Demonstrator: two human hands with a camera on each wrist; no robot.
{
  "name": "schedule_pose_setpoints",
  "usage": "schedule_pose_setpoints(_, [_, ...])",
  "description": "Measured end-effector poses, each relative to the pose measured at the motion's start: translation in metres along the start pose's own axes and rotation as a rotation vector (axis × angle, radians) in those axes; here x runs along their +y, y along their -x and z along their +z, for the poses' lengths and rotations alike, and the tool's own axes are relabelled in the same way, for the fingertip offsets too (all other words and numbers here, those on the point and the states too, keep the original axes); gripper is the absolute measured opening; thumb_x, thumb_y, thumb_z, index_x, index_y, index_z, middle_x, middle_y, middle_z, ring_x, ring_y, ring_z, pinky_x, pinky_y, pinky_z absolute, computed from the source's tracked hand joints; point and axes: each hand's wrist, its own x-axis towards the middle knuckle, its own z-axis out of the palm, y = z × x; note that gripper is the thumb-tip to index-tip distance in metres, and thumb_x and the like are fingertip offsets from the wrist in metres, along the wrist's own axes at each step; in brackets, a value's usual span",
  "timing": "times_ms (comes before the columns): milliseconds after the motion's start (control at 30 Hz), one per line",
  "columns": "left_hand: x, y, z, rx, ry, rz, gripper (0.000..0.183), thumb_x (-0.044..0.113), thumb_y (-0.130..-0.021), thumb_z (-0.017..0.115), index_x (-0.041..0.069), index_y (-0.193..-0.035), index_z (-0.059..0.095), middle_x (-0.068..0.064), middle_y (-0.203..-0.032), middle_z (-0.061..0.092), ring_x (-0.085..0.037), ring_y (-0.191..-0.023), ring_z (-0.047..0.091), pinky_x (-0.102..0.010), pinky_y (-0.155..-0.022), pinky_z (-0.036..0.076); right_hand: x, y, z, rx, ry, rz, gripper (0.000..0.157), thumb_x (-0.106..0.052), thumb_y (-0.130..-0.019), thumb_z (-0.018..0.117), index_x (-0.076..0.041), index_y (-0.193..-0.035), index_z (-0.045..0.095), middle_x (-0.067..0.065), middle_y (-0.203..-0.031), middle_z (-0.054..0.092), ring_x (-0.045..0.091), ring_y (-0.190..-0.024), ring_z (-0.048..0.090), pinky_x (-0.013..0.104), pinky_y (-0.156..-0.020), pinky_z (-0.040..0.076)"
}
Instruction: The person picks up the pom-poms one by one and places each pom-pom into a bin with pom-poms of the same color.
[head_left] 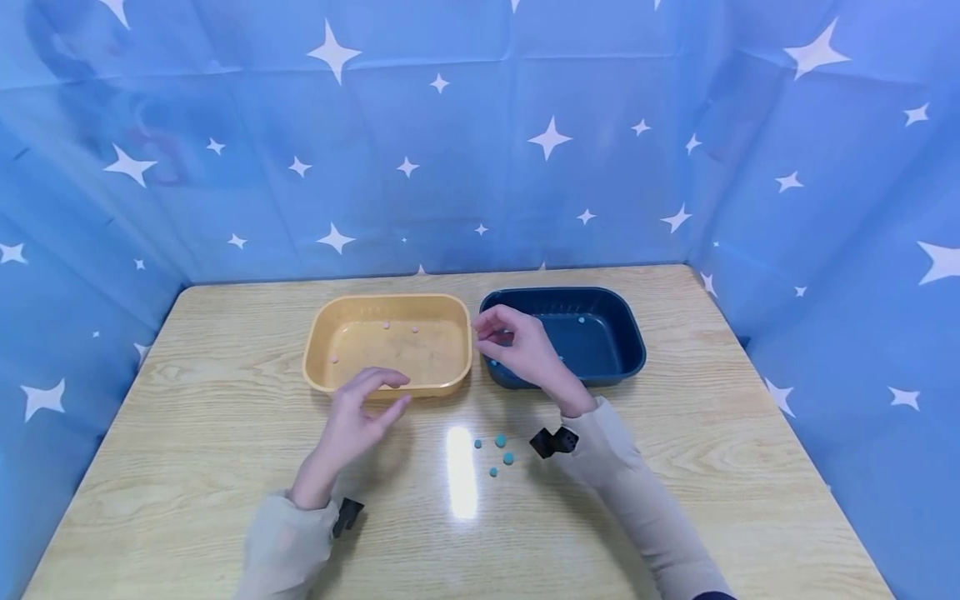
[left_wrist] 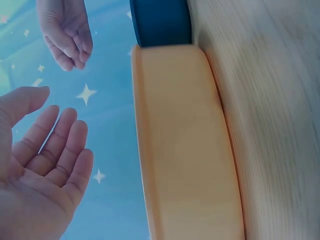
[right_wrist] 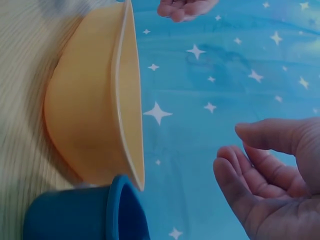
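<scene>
My left hand hovers at the front rim of a yellow tub, its thumb and fingers spread apart with nothing between them. Above the left end of a dark blue tub is my right hand. In the right wrist view its fingers bend loosely, and a gap shows between them and the thumb. Small pink balls lie scattered in the yellow tub. A few small teal balls are inside the blue one, partly hidden by the right hand.
Several teal balls sit on the wooden table in front of the tubs, between my forearms. The two tubs stand side by side, almost touching. A blue curtain with white stars closes off the back and both sides.
</scene>
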Motion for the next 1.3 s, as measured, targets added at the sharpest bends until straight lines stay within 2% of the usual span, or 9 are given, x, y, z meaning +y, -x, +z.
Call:
schedule_pose_setpoints(200, [0.034, -0.014, 0.004, -0.025, 0.062, -0.023, 0.035, -0.019, -0.06, 0.074, -0.01, -0.091, 0.062, -0.02, -0.087, 0.065, -0.034, -0.08, 0.06, -0.028, -0.079, 0.048, 0.004, 0.012, -0.009, 0.01, 0.006, 0.022, 0.019, 0.0, -0.083, 0.067, 0.002, -0.101, 0.062, 0.016, -0.095, 0.064, 0.025, -0.085, 0.061, 0.041, -0.079, 0.053])
schedule_pose_setpoints(300, [0.043, -0.016, 0.009, -0.052, 0.091, -0.039, 0.036, -0.019, -0.06, 0.073, -0.01, -0.093, 0.061, -0.021, -0.089, 0.064, -0.034, -0.082, 0.059, -0.029, -0.079, 0.048, 0.005, 0.018, -0.014, 0.016, 0.023, 0.034, 0.019, 0.0, -0.083, 0.068, 0.0, -0.101, 0.062, 0.017, -0.095, 0.064, 0.025, -0.085, 0.061, 0.041, -0.08, 0.052])
schedule_pose_setpoints(533, [0.03, -0.002, 0.033, -0.148, 0.198, -0.087, 0.041, -0.011, -0.067, 0.075, -0.003, -0.105, 0.061, -0.016, -0.102, 0.064, -0.031, -0.094, 0.06, -0.033, -0.085, 0.05, 0.015, 0.031, -0.027, 0.044, 0.079, 0.05, 0.02, -0.002, -0.082, 0.069, -0.005, -0.1, 0.062, 0.013, -0.097, 0.065, 0.023, -0.088, 0.061, 0.042, -0.082, 0.052])
schedule_pose_setpoints(700, [0.029, 0.002, 0.047, -0.227, 0.291, -0.109, 0.041, -0.009, -0.071, 0.073, -0.004, -0.109, 0.059, -0.019, -0.107, 0.062, -0.028, -0.098, 0.059, -0.037, -0.083, 0.051, 0.026, 0.042, -0.038, 0.067, 0.108, 0.026, 0.021, -0.004, -0.082, 0.07, -0.004, -0.1, 0.062, 0.012, -0.099, 0.065, 0.027, -0.091, 0.061, 0.044, -0.08, 0.052])
schedule_pose_setpoints(867, [0.032, 0.006, 0.059, -0.327, 0.397, -0.22, 0.037, -0.015, -0.073, 0.067, -0.007, -0.108, 0.058, -0.022, -0.106, 0.061, -0.019, -0.097, 0.059, -0.038, -0.084, 0.051, 0.037, 0.053, -0.046, 0.062, 0.122, 0.005, 0.022, -0.006, -0.081, 0.071, -0.004, -0.101, 0.063, 0.011, -0.1, 0.065, 0.03, -0.092, 0.061, 0.047, -0.081, 0.051])
schedule_pose_setpoints(967, [0.033, 0.007, 0.064, -0.384, 0.449, -0.272, 0.035, -0.014, -0.076, 0.065, -0.005, -0.109, 0.058, -0.022, -0.108, 0.061, -0.025, -0.1, 0.059, -0.04, -0.086, 0.05, 0.036, 0.058, -0.051, 0.064, 0.151, -0.024, 0.022, -0.002, -0.08, 0.071, -0.002, -0.1, 0.063, 0.014, -0.099, 0.065, 0.032, -0.091, 0.061, 0.047, -0.08, 0.052])
schedule_pose_setpoints(1100, [0.032, 0.008, 0.07, -0.44, 0.502, -0.321, 0.034, -0.012, -0.078, 0.063, -0.005, -0.111, 0.058, -0.021, -0.111, 0.061, -0.039, -0.104, 0.056, -0.047, -0.088, 0.048, 0.044, 0.065, -0.057, 0.057, 0.184, -0.054, 0.023, 0.001, -0.08, 0.071, -0.001, -0.101, 0.063, 0.016, -0.099, 0.065, 0.032, -0.089, 0.061, 0.045, -0.078, 0.053])
schedule_pose_setpoints(1200, [0.029, 0.007, 0.074, -0.48, 0.518, -0.351, 0.036, -0.015, -0.077, 0.062, -0.006, -0.112, 0.057, -0.022, -0.112, 0.06, -0.042, -0.106, 0.054, -0.049, -0.09, 0.046, 0.058, 0.069, -0.063, 0.037, 0.197, -0.065, 0.024, -0.002, -0.079, 0.072, -0.004, -0.102, 0.063, 0.012, -0.099, 0.065, 0.031, -0.089, 0.062, 0.044, -0.077, 0.053])
schedule_pose_setpoints(1300, [0.024, 0.004, 0.077, -0.522, 0.505, -0.363, 0.038, -0.016, -0.076, 0.061, -0.008, -0.113, 0.056, -0.025, -0.112, 0.058, -0.043, -0.106, 0.053, -0.049, -0.091, 0.045, 0.063, 0.072, -0.068, 0.01, 0.234, -0.094, 0.026, -0.001, -0.078, 0.073, -0.004, -0.102, 0.063, 0.012, -0.098, 0.065, 0.03, -0.089, 0.062, 0.046, -0.075, 0.053])
